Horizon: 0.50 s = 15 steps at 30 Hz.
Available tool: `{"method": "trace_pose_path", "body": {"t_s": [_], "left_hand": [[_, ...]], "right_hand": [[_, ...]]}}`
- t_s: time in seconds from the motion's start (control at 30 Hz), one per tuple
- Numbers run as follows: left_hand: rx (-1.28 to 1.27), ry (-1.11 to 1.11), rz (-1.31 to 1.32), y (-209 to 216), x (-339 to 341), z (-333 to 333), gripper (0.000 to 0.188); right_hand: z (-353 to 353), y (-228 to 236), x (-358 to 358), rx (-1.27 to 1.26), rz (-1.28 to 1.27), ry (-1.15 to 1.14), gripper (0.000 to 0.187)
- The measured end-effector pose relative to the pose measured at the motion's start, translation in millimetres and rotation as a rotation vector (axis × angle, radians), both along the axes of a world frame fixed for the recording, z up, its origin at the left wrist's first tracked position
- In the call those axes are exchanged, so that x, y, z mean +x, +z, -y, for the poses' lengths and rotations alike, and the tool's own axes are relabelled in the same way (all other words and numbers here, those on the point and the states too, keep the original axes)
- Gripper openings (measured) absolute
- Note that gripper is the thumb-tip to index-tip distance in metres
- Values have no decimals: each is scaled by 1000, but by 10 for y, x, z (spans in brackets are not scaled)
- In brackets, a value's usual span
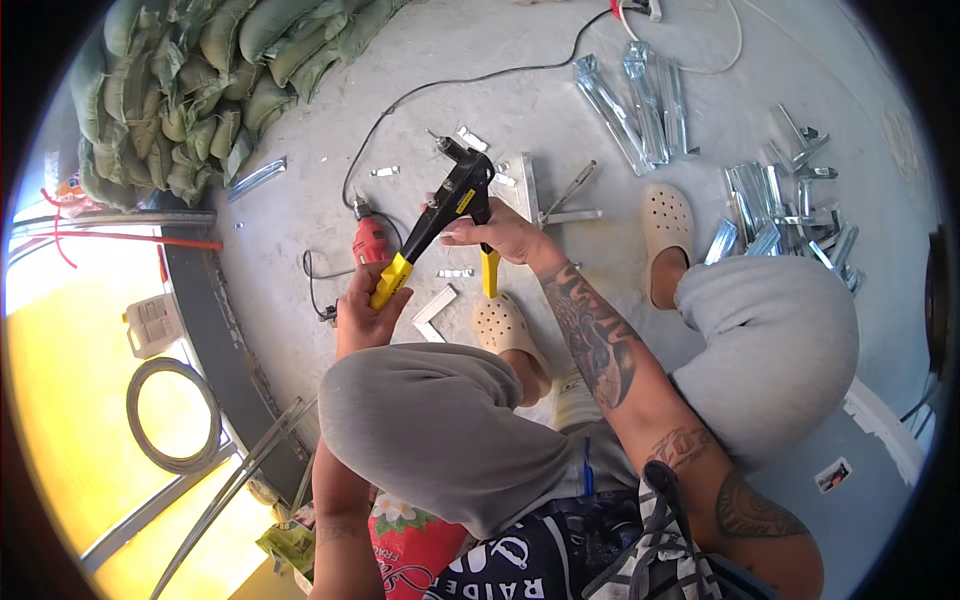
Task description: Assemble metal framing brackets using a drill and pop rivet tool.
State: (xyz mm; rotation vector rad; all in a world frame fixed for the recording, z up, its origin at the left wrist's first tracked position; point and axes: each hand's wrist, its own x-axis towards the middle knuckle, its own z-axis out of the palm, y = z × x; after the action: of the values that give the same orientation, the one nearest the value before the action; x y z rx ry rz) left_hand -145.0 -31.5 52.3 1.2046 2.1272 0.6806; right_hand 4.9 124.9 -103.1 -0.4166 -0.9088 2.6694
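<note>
Riveter (462,188) held above floor (520,110), handles splayed. Left hand (370,300): fingers clamped on one handle (392,282). Right hand (512,236): fingers wrapped round the other, higher up, probably for steadiness. Drill (370,242) lies near, likely for reach.

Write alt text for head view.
A person's left hand and right hand hold a black-and-yellow rivet gun above a gray floor. Nearby lies a red drill; silver metal pieces lie right, green sacks upper left.
</note>
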Motion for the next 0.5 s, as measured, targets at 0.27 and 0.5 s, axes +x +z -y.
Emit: {"method": "trace_pose_path", "body": {"t_s": [0.27, 0.5], "left_hand": [[101, -63, 308, 670, -250, -136, 40], [198, -220, 369, 1143, -17, -259, 41]], "right_hand": [[-104, 1086, -301, -119, -581, -15, 75], [6, 1753, -419, -142, -794, -293, 44]]}}
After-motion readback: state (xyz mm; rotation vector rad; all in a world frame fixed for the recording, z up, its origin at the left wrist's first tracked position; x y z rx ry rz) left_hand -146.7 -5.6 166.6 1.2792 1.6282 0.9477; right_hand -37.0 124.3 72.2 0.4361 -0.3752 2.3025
